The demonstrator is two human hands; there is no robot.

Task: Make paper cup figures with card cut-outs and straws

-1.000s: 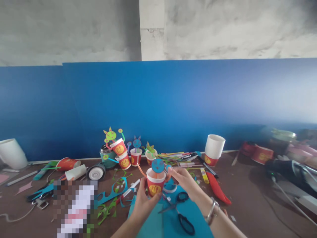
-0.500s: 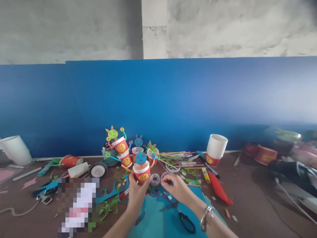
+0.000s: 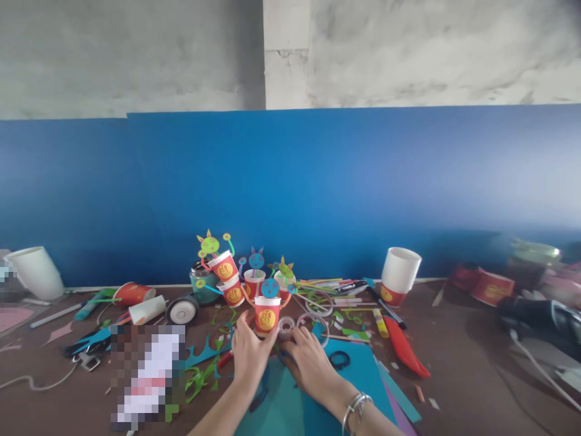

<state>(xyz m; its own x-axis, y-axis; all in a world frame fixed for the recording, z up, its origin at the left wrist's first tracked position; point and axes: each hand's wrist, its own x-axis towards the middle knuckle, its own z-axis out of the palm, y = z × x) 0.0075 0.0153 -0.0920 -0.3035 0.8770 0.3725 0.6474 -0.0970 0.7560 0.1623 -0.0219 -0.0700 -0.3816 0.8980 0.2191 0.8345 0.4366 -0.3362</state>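
Observation:
My left hand (image 3: 249, 350) is closed round the base of a red and white paper cup (image 3: 267, 316), which stands upright. This cup has a blue round face (image 3: 270, 289) above its rim and orange strip arms at its sides. My right hand (image 3: 311, 364) is low over the blue paper (image 3: 358, 387), fingers bent downward and a little apart. Its fingertips are near a roll of clear tape (image 3: 286, 327); what lies under them is partly hidden. Beside this hand shows a dark scissors handle (image 3: 339, 360); the blades are out of sight.
Behind are decorated cups (image 3: 224, 266), a teal jar (image 3: 203, 283) and straws (image 3: 327, 283). Stacked white cups (image 3: 402, 269), a glue stick (image 3: 380, 323) and a red pouch (image 3: 406, 348) stand or lie to the right. Green and blue paper scraps (image 3: 200, 378) litter the left side.
My right hand has come down and left, from beside the tape to the paper. The scissors have shifted farther from me. The cup in my left hand has turned, showing its emblem frontally.

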